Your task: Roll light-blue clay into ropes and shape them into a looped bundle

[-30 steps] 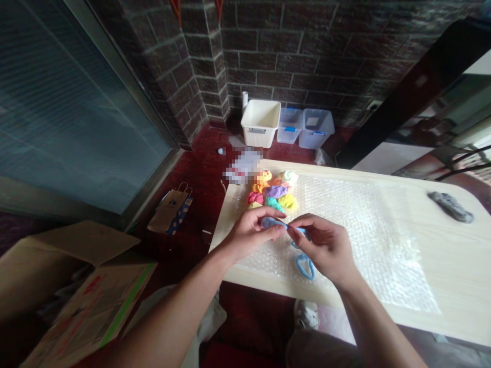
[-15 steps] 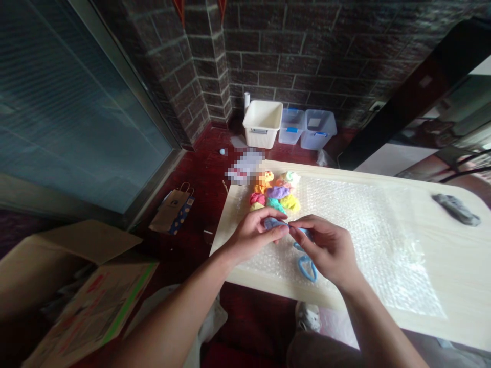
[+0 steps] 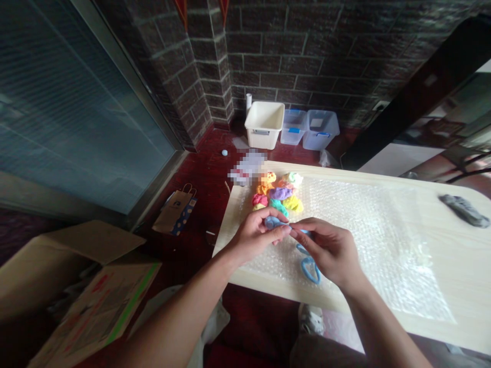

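A lump of light blue modelling clay [image 3: 273,222] is held between both hands above the near left part of the table. My left hand [image 3: 258,232] is closed around the lump, thumb and fingertips pinching its right end. My right hand [image 3: 326,243] pinches the same end, its fingertips meeting the left ones. Blue loops [image 3: 310,270] lie below my right hand on the bubble wrap [image 3: 364,230]. Just beyond my left hand sit several soft lumps, among them a purple lump [image 3: 281,193], a green lump [image 3: 279,207] and a yellow lump [image 3: 293,203].
The pale wooden table [image 3: 470,266] carries a grey object [image 3: 464,209] at its right. On the floor are a cream bin [image 3: 264,122], two clear boxes with blue latches [image 3: 321,130], a paper bag [image 3: 172,209] and an open cardboard box [image 3: 95,301].
The whole view has shifted slightly. Both hands keep their pinch on the blue clay, and a little more of the lump shows in the left hand.
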{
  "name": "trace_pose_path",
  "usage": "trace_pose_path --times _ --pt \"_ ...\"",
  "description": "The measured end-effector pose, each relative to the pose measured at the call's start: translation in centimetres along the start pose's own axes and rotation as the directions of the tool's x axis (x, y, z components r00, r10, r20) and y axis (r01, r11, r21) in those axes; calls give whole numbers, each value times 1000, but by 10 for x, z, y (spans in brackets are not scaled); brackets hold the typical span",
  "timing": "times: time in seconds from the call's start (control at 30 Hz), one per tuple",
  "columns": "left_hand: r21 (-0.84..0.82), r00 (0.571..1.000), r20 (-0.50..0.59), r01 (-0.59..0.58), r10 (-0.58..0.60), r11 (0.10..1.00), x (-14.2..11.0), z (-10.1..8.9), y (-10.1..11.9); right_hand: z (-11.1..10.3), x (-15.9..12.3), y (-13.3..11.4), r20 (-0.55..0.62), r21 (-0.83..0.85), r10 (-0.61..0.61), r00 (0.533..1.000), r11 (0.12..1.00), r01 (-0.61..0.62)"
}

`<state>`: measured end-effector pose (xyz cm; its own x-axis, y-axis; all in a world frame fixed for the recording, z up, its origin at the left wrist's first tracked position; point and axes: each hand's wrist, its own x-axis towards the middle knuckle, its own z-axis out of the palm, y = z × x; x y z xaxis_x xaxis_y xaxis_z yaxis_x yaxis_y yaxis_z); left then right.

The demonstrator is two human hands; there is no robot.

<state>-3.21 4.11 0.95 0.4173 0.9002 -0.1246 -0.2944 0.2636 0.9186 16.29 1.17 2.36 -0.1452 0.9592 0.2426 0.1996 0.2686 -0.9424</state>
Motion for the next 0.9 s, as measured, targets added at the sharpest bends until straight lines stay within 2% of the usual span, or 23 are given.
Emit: trace_pose_path --times 0.17,0.3,0.43,0.57,0.67,0.77,0.9 --pt "41 1000 -3 9 -9 999 0 -2 0 -2 -1 2 41 0 20 999 1000 -20" --pt "35 1000 6 30 -30 999 0 -3 -1 -3 -1 0 77 -84 -23 997 996 29" --pt "13 999 39 16 -17 1000 -1 -3 -1 -2 -3 0 41 -127 -16 999 992 21" --pt "46 998 22 -59 58 997 -2 -3 -3 -1 -4 5 -40 16 94 995 995 -94" --pt "98 991 2 -133 133 986 -3 -3 -5 -1 -4 6 -40 120 146 988 983 -140" --pt "146 983 -6 -181 184 973 -3 -2 -5 -1 -3 5 -23 122 109 994 987 -106" --pt "164 987 -9 -154 158 974 -5 -2 -4 -3 -4 2 -23 13 18 1000 1000 -17"
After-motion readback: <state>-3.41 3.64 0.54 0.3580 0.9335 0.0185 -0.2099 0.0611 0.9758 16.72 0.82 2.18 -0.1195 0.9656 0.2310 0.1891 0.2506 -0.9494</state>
